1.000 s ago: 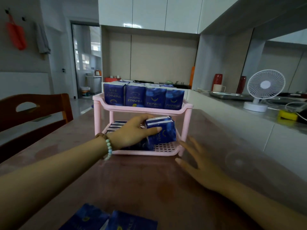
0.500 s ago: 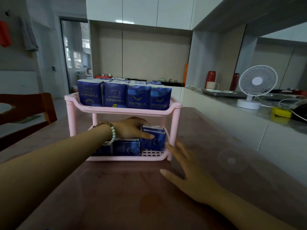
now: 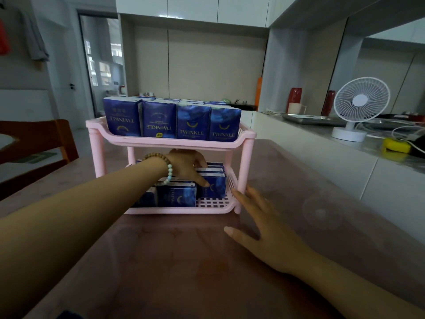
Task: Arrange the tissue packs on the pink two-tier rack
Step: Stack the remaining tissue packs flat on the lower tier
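Pushed-in pack (image 3: 212, 184) upright; four front top, perhaps three below

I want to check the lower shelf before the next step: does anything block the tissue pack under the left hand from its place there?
Nothing visible does. The left hand already rests on the tissue pack, standing on the lower tier of the pink rack; only bare grid lies before it.

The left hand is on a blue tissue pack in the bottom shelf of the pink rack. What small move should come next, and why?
Probably let go and draw the left hand out. The tissue pack already stands upright on the lower tier of the pink rack, beside its neighbours, while the right hand rests open on the table by the rack's corner post.
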`<state>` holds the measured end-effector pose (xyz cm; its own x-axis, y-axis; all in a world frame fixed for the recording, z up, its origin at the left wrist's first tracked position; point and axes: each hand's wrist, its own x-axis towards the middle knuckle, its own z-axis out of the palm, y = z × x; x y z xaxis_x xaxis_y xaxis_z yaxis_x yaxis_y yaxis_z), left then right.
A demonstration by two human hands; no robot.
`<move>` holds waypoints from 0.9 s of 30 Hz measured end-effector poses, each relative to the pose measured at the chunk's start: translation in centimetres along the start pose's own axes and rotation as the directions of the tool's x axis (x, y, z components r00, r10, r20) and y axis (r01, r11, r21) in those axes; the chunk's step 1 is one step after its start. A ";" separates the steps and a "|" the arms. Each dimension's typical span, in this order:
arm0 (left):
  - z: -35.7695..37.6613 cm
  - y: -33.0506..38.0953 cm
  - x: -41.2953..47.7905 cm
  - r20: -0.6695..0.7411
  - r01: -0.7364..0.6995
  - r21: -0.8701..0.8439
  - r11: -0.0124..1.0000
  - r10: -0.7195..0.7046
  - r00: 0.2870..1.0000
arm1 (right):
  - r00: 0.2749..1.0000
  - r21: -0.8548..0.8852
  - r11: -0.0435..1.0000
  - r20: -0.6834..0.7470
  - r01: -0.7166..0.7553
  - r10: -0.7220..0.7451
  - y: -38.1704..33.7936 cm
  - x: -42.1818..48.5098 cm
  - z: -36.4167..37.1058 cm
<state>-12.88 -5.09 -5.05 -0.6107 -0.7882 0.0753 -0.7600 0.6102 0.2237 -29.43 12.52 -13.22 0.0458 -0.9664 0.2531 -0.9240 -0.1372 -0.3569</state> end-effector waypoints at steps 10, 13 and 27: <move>0.8 -1.2 -0.2 -0.052 -0.033 -0.169 0.985 0.025 0.998 | 1.000 0.014 1.000 0.009 0.003 -0.003 -0.1 0.0 -0.1; 0.9 -1.5 -1.1 -0.110 -0.053 -0.218 0.974 0.030 0.993 | 1.000 0.009 1.000 0.018 -0.004 0.004 -0.2 -0.1 -0.2; 0.2 -3.6 -17.5 -0.248 -0.228 -0.195 0.954 0.177 0.953 | 0.998 0.148 0.986 -0.001 -0.070 0.071 -3.4 -2.7 -1.7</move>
<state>0.47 6.53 -7.37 -0.6611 -0.6626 0.3520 -0.5425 0.7462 0.3859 -27.05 15.96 -11.20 -0.0199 -0.9735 0.2279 -0.8584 -0.1002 -0.5030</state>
